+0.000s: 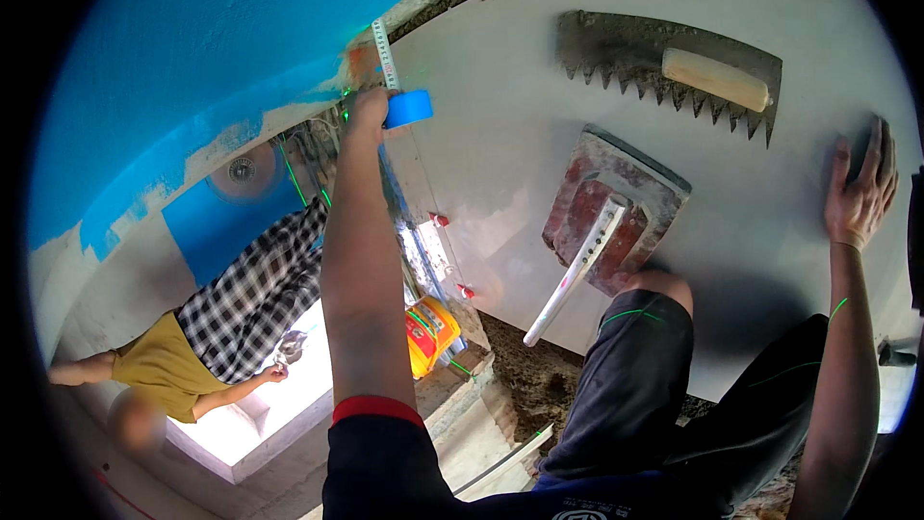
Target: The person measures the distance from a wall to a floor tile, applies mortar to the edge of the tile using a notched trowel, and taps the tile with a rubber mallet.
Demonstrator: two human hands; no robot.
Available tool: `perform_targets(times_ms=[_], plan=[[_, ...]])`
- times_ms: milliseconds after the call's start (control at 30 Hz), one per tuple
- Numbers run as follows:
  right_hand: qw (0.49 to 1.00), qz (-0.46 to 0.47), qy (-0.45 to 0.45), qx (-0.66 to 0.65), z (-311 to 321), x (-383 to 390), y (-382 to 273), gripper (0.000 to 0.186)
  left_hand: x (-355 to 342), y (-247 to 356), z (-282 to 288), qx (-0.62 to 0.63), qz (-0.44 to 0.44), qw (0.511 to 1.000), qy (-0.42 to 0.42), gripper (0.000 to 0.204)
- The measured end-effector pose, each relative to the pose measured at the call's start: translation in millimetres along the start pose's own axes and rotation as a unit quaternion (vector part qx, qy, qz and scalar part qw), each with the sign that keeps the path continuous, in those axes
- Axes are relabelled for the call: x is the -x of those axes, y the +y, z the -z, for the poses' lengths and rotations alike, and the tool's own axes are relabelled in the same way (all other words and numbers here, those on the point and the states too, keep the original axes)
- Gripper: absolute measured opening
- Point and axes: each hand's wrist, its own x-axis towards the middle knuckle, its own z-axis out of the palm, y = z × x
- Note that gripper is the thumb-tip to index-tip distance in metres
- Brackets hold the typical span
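Observation:
My left hand (368,110), at the upper left edge of a large pale tile (481,164), is closed around a tape measure with a blue case (409,108). Its white blade (385,53) stretches up to the blue wall. My right hand (863,195) lies flat on the tile at the far right, fingers extended, holding nothing. Between my hands, a notched trowel (626,53) with a pale wooden handle rests on the tile. Nearer to my knee is a dusty square tool with a reddish plate (589,204) and a silver bar (575,274).
Red levelling wedges (466,291) sit along the tile's left edge. A yellow container (433,337) stands beside my left forearm. At left, another person in a checked garment (255,289) is near a bright opening. Rough mortar (534,376) shows below the tile. Green laser lines cross the scene.

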Motion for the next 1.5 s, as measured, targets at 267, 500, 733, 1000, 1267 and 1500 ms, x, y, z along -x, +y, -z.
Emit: perform_targets(times_ms=[267,500,733,1000,1267,1500], plan=[[1.0,-0.003,-0.013,0.011,0.4,-1.8,0.3,0.061,-0.8,1.5,2.1,0.007,0.007,1.0,0.008,0.032],[1.0,0.007,-0.016,0.022,-2.9,-2.4,5.8,0.061,-1.0,0.0,3.6,0.002,-0.019,1.0,0.01,0.031],[1.0,0.013,0.004,0.021,-4.7,0.2,8.2,0.063,3.2,2.6,-0.1,-0.001,-0.012,1.0,0.027,0.03],[1.0,0.006,0.006,0.015,-4.1,-1.9,3.4,0.062,-6.3,0.6,6.0,0.008,0.004,1.0,-0.017,0.03],[0.998,0.018,-0.032,0.047,-9.1,2.3,17.1,0.062,-18.3,-8.9,7.5,0.017,-0.016,1.0,-0.001,0.029],[1.0,0.007,0.004,0.003,-3.8,-2.2,3.7,0.063,-15.0,-6.3,5.9,0.027,-0.016,0.999,-0.005,0.027]])
